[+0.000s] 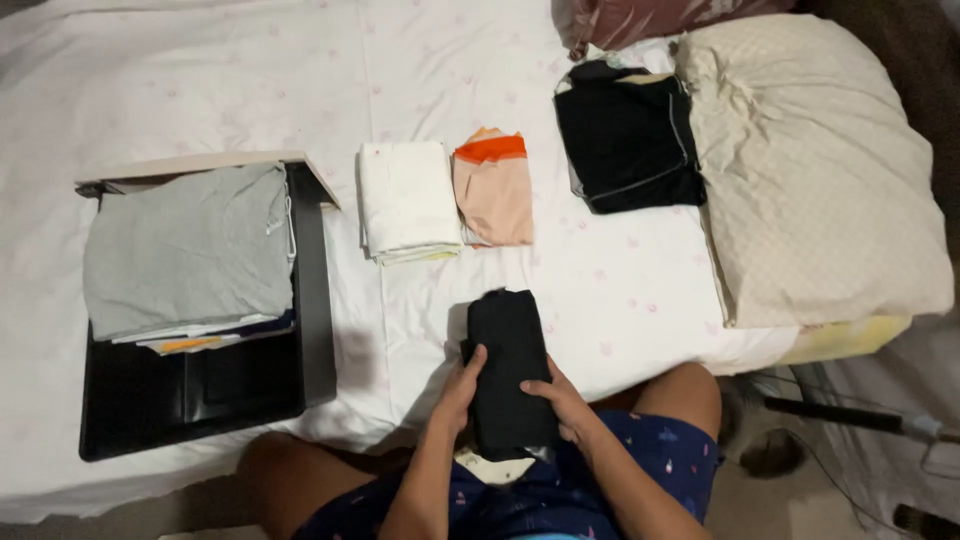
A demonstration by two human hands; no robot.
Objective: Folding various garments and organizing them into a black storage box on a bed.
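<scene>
A folded black garment [508, 350] lies on the near edge of the white bed sheet [620, 290], its near end over my lap. My left hand [462, 392] grips its left side and my right hand [560, 400] presses on its right side, fingers curled over the cloth. A bit of white fabric [490, 467] peeks out under the garment by my knees.
A black drawer [200, 400] at the left holds a stack topped by a folded grey shirt [190, 245]. Beyond my hands lie a folded white cloth [405, 200], a peach and orange garment [495, 190] and a black folded pile [625, 135]. A cream pillow [810, 170] fills the right.
</scene>
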